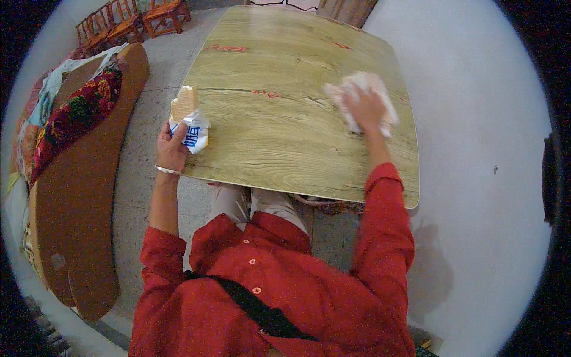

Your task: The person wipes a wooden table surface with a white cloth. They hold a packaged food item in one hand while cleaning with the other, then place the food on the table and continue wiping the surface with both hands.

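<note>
Looks wood-grained and smooth on the worktop [267, 131]; soft, matt cloth in the rag [375, 83]; thin, crinkled, plastic-like film on the wrapper [198, 127]; glossy wood on the chairs [162, 15].

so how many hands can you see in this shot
2. The left hand holds a white wrapper with a tan block sticking out, by the table's left edge; the right hand, blurred, is on a pale cloth over the tabletop.

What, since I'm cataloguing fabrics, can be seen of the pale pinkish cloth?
The pale pinkish fabric cloth looks soft and rumpled, with uneven edges; blur hides finer detail. It lies on the greenish-tan, wood-grain tabletop, toward the right edge, under the bare right hand, which covers its middle.
</note>
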{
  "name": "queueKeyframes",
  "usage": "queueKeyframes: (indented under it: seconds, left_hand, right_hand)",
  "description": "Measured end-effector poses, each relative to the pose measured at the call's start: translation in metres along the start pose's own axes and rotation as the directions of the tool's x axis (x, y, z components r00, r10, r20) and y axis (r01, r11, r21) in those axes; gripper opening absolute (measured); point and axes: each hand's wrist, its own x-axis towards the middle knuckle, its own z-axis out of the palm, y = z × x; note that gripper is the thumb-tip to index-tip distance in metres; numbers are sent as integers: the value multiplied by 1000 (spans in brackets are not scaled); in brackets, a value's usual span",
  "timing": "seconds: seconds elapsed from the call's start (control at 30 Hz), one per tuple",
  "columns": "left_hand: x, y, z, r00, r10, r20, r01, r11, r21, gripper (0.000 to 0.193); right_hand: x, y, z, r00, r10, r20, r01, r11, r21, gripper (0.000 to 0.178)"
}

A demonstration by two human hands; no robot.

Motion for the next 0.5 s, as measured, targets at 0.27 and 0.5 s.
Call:
queueKeyframes:
  seconds: [0.27,0.5]
  left_hand:
    - [-9,5,6,1000,1,-5,-1,999,-35,32]
    - [-10,8,2,1000,-20,7,21,999,-25,31]
  right_hand:
    - [-150,-100,-70,652,-751,-99,720,574,390,46]
    - [-120,43,-72,928,-355,109,320,913,253,45]
